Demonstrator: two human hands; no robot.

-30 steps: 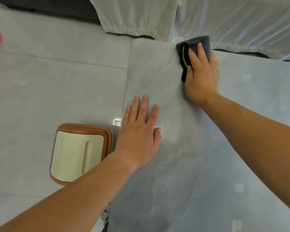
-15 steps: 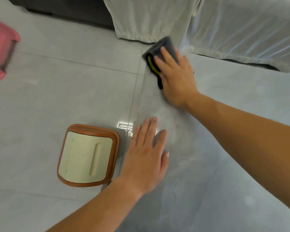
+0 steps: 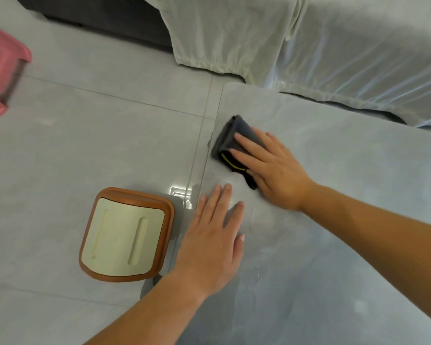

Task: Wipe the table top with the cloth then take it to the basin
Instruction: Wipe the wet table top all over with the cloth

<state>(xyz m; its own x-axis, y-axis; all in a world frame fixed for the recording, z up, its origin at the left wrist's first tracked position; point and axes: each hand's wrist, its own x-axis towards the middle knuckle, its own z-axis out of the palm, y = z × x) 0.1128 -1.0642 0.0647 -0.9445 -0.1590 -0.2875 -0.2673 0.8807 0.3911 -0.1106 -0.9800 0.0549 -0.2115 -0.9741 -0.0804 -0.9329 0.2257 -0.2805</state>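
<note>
A folded dark grey cloth (image 3: 230, 138) with a yellow stripe lies at the left edge of the grey table top (image 3: 334, 220), near its far corner. My right hand (image 3: 271, 168) presses flat on the cloth with straight fingers. My left hand (image 3: 214, 242) rests palm down on the table top near the same left edge, closer to me, fingers spread and holding nothing. Faint wet streaks show on the surface near me. No basin is in view.
A brown stool with a cream seat (image 3: 125, 235) stands on the tiled floor just left of the table. A pink stool (image 3: 3, 70) sits at the far left. Pale fabric (image 3: 309, 46) hangs beyond the table's far edge, over a dark sofa base (image 3: 105, 18).
My right hand has slid the cloth from the far corner toward me along the table's left edge. My left hand stays flat on the table.
</note>
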